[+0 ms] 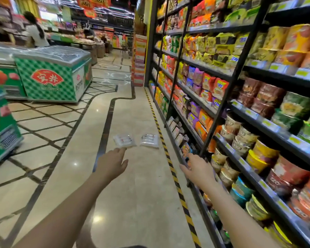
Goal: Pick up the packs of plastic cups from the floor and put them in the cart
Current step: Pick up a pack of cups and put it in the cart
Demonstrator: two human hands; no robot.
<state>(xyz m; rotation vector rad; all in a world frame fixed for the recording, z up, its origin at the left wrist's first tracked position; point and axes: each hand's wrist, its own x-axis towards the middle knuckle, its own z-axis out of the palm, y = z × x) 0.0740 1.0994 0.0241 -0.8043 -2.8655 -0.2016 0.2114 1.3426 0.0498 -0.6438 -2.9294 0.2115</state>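
I see my left hand (113, 163) and right hand (197, 170) both reaching out with relaxed fingers, holding nothing, toward two flat clear crinkly plastic packs of cups (124, 140) (149, 140) lying side by side on the glossy beige tiled floor (132, 194), beside the black-and-yellow striped tape (175, 179) and black metal shelves (222, 108) of noodle tubs

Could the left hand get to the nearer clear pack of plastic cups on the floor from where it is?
Probably yes. The left hand, fingers open, points at the left clear plastic pack of cups lying on the beige tiled floor, with only bare floor between them. It isn't touching yet.
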